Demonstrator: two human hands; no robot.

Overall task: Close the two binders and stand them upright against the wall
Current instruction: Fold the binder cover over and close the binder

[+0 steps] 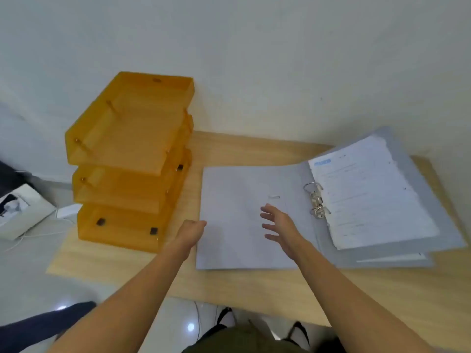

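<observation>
Grey binder (254,220) lies open beside the orange trays (127,161), your left hand (191,231) curled at its cover's edge and right hand (279,225) spread above, so closing seems next: lift that cover over the papers (374,197).

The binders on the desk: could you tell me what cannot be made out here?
Head view only:
- Second binder: mostly hidden beneath the open binder.
- Printed text on the paper stack: too blurred.
- Left hand fingers: curled out of sight at the cover's edge.
</observation>
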